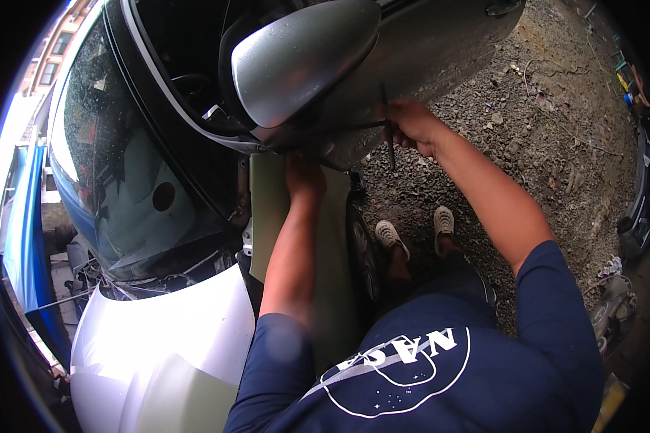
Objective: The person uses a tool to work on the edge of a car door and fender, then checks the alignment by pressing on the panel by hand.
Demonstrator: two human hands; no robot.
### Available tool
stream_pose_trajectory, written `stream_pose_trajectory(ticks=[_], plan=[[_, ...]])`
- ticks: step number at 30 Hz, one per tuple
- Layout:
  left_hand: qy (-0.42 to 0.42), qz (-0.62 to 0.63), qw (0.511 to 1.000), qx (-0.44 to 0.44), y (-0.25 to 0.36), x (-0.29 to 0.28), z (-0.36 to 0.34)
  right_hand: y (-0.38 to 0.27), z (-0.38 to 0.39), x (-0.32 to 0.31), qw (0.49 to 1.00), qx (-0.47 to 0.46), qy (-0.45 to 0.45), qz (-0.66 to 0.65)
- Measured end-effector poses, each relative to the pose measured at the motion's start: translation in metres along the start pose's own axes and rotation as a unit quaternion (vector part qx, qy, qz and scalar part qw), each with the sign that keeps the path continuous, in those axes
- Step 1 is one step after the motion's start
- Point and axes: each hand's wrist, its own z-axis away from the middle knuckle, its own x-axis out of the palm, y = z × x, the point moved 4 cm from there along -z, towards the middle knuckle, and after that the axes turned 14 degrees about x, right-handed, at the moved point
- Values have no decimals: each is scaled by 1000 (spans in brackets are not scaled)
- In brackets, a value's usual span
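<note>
My right hand (409, 127) is closed around the dark crossbar of what looks like a T-handle wrench (391, 153). Its thin shaft runs left toward the gap between the open grey car door (440, 54) and the olive-green front fender (271, 206). The shaft's far end is hidden in shadow there. My left hand (305, 173) reaches over the fender's rear edge into the same gap, below the door mirror (307, 61). Its fingers are out of sight, so what they touch cannot be seen.
The windshield (123, 166) and pale hood (159, 332) lie to the left. A front wheel (362, 249) sits under the fender, close to my shoes (391, 239). Gravel (498, 151) covers the ground at right, with loose car parts (639, 202) along the far right.
</note>
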Motion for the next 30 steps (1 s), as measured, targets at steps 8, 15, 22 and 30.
stream_pose_trajectory(ticks=[8, 15, 22, 30], plan=[[39, 13, 999, -11, -2, 1, 2, 9, 25, -2, 873, -371, 206, 242], [22, 6, 1000, -8, 0, 4, 4, 13, 35, -3, 795, -431, 193, 382], [44, 9, 999, -6, 0, 5, 2, 4, 3, 6, 977, -117, 125, 128], [16, -26, 1000, -4, -2, 8, -1, 3, 21, 13, 963, -139, 162, 164]])
